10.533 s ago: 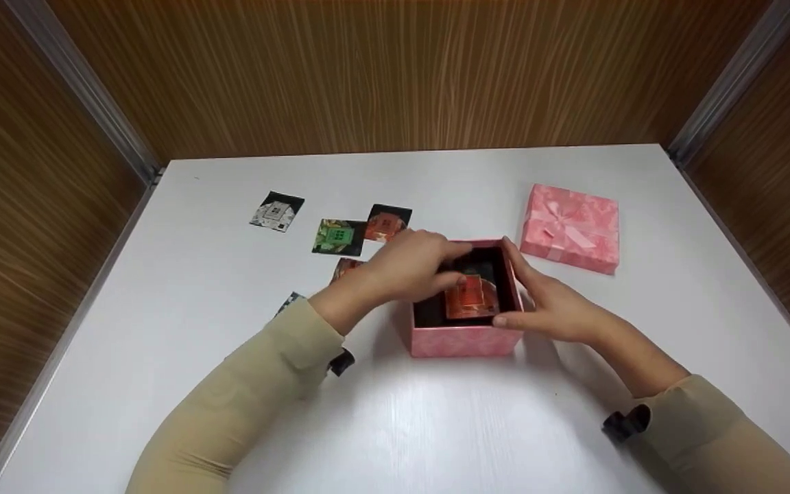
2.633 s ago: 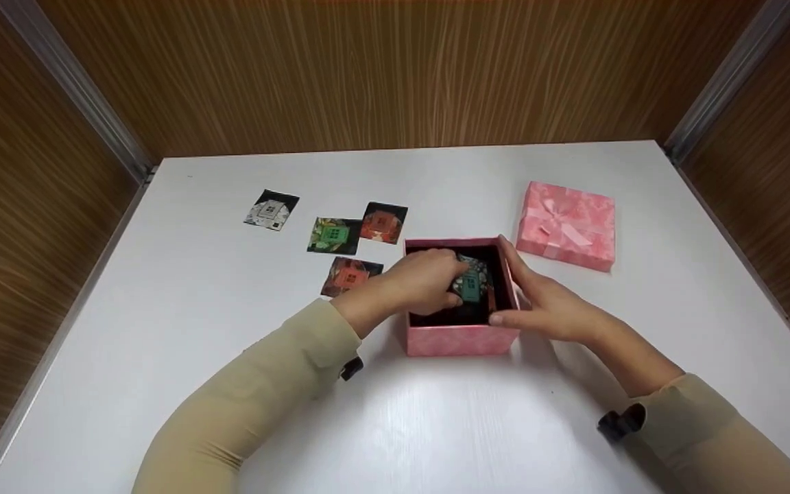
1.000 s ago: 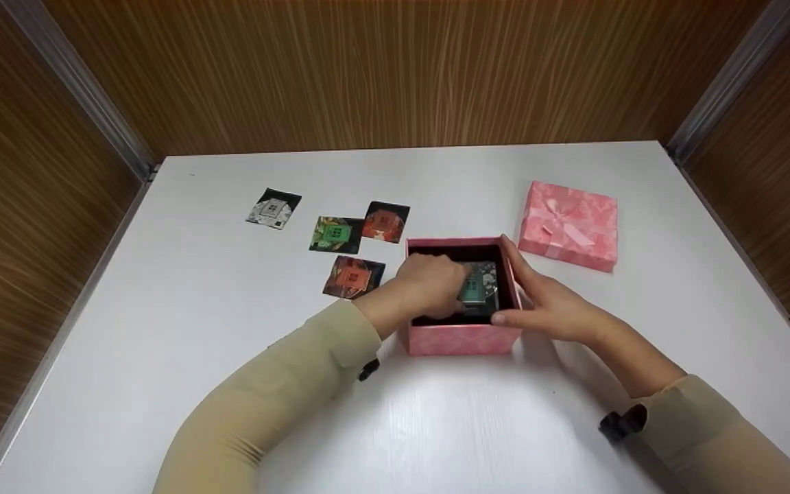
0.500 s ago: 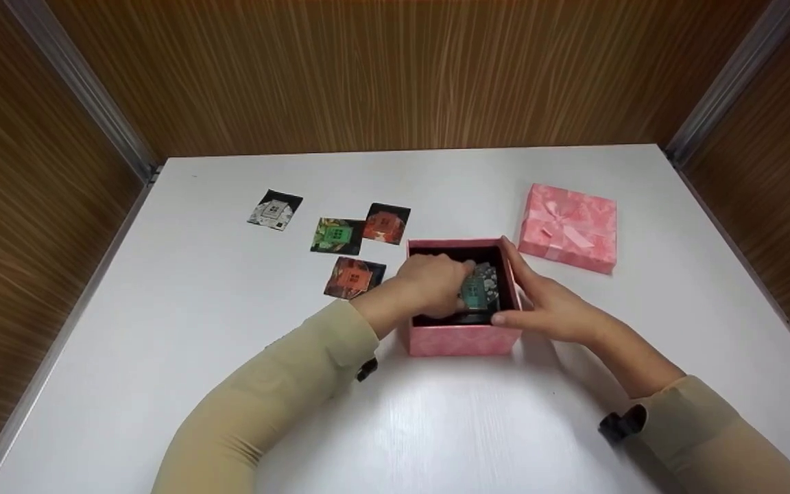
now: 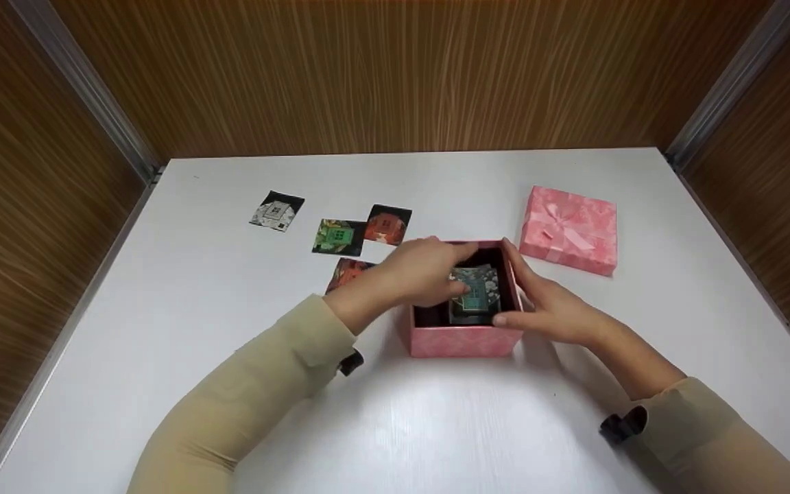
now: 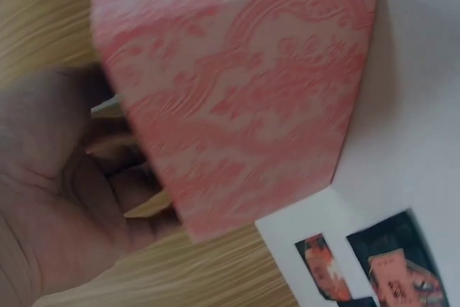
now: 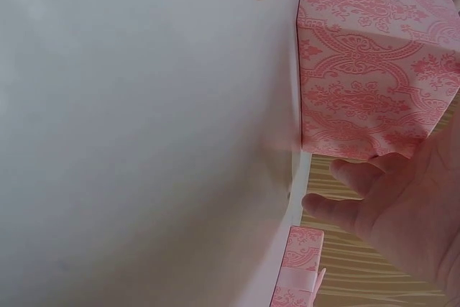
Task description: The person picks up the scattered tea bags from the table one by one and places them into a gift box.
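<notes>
A pink patterned box without its lid stands on the table. Inside it a dark sachet with a teal label lies on top, towards the right side, with dark edges of other sachets below. My left hand is over the box's left rim, index finger stretched towards the back wall. Its thumb lies over the sachet's left edge, apart from the index finger; the other fingers are hidden in the head view. My right hand rests against the box's right side, thumb at the front corner, index finger at the back corner, fingers nearly straight.
A pink lid with a ribbon bow lies behind and to the right. Left of the box are a black-and-white sachet, a green sachet, an orange-red sachet and another red sachet, partly covered by my left wrist.
A dark sachet from the table is gone since the oldest frame; the teal one now tops the orange one's place. My left hand has risen from the box, thumb and finger parting. The right hand stayed.
</notes>
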Demonstrator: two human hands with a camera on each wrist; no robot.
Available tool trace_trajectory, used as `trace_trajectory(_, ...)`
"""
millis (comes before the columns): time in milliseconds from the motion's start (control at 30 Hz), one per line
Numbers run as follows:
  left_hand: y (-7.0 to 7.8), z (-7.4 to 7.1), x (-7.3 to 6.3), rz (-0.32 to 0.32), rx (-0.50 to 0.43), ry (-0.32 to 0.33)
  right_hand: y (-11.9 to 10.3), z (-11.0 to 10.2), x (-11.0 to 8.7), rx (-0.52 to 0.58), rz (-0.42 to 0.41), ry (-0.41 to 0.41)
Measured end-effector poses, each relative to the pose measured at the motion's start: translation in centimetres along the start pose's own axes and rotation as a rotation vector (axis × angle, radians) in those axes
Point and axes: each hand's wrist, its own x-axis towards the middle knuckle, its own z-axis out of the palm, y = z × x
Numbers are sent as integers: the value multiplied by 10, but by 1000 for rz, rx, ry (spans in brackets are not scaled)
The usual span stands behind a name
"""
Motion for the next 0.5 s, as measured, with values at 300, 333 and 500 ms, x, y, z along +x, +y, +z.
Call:
trace_trajectory(300,-72,-39,-48,51,-448,261,1,1,0,-19,16,4)
trace_trajectory(333,-81,-41,-52,41,-474,281,1,1,0,-25,17,5)
trace_trajectory(500,-131,-47,-70,-72,-531,402,0,1,1,-33,23,7)
